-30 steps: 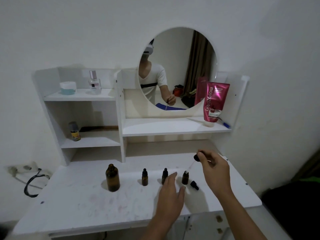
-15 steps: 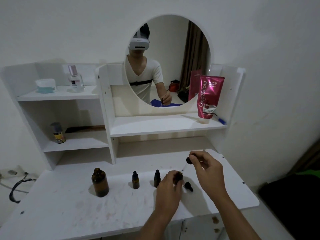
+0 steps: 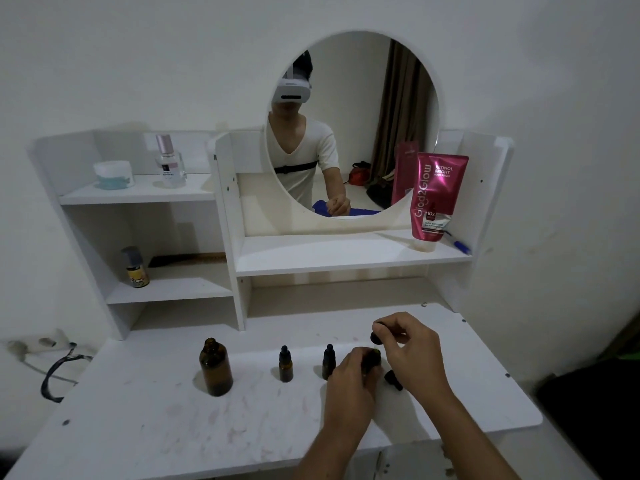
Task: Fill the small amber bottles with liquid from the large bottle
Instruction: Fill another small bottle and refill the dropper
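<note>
One small amber bottle, lower centre-right of frame, is gripped by the left hand while a dropper is pinched just above it by the right hand. Liquid could be spilled if the tip misses the narrow mouth; the uncapped large bottle at lower centre-left could be tipped by a reaching arm.

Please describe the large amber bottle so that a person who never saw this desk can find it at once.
Look at the white desk below the round mirror. A row of amber bottles stands there, and the large amber bottle is at the left end. It alone is tall and wide, and its mouth is open, with no black dropper cap.
</note>
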Action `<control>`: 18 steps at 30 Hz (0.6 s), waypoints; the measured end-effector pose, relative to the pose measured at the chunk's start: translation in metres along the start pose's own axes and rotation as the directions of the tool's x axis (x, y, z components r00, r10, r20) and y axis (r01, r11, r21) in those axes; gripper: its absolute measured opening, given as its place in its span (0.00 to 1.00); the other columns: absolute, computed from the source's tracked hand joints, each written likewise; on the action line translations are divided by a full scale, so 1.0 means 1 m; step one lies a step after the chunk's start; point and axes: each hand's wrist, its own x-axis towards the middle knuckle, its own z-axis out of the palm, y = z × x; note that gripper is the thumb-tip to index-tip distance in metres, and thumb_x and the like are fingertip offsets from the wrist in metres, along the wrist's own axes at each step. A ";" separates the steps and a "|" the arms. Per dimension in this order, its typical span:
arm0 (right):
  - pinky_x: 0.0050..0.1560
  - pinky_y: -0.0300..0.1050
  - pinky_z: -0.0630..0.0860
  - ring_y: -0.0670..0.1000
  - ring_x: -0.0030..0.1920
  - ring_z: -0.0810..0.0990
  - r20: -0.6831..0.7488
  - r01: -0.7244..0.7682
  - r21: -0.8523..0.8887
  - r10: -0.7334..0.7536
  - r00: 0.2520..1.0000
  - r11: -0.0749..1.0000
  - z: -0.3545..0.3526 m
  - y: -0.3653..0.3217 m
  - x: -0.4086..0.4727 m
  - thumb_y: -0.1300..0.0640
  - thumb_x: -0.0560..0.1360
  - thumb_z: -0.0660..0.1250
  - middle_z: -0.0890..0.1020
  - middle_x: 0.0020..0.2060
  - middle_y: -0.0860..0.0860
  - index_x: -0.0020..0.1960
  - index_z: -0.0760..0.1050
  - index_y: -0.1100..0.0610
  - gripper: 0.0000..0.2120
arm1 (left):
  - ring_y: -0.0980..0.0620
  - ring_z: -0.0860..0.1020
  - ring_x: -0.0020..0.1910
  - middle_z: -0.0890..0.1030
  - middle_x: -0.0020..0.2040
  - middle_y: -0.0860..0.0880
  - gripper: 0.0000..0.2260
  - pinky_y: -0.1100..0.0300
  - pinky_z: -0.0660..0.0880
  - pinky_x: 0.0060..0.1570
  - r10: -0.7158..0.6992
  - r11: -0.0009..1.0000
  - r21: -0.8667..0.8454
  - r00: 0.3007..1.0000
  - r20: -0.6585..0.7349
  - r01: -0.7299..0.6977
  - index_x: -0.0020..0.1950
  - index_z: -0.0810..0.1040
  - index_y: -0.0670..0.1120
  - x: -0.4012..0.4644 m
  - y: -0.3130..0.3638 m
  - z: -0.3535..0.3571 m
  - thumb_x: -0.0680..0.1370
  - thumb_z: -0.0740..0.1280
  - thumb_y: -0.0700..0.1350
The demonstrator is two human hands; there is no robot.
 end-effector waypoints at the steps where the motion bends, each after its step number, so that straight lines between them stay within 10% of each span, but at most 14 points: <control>1: 0.48 0.32 0.79 0.43 0.42 0.85 0.011 -0.016 0.010 0.016 1.000 1.000 0.000 0.000 -0.001 0.63 0.77 0.72 0.86 0.37 0.44 0.44 0.83 0.51 0.08 | 0.63 0.80 0.54 0.83 0.53 0.60 0.08 0.63 0.78 0.57 -0.003 1.000 -0.004 1.000 0.002 0.003 0.59 0.79 0.53 0.000 0.000 0.000 0.83 0.65 0.44; 18: 0.49 0.33 0.80 0.41 0.44 0.85 0.011 -0.020 0.006 0.020 1.000 1.000 -0.003 -0.011 -0.003 0.62 0.78 0.72 0.86 0.40 0.43 0.49 0.84 0.52 0.06 | 0.62 0.78 0.59 0.81 0.59 0.60 0.11 0.63 0.76 0.61 -0.040 0.999 0.019 0.999 0.022 0.040 0.66 0.77 0.54 -0.001 0.000 -0.001 0.83 0.65 0.49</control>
